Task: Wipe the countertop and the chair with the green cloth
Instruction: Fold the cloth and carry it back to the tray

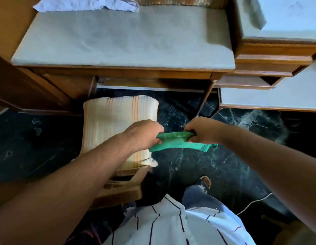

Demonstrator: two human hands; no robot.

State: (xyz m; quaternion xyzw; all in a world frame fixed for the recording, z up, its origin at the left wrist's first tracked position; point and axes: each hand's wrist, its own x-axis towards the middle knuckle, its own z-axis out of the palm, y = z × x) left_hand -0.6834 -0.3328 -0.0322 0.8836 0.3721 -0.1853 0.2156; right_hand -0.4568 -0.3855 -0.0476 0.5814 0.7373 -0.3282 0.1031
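The green cloth [180,143] is stretched between both hands in mid-air, above the dark floor. My left hand [144,134] grips its left end and my right hand [201,129] grips its right end, with a loose corner hanging below the right hand. The chair [116,121], with a cream seat cushion striped in orange and a wooden frame, stands just left of the cloth, partly under my left forearm. The pale grey countertop [121,41] on a wooden desk lies beyond the chair, across the top of the view.
A crumpled white cloth [86,4] lies at the countertop's back left. A higher wooden unit with a pale top [286,18] stands at the right, and a lower pale surface [277,98] below it. The floor is dark marble [197,174]; a thin white cable [254,202] crosses it at right.
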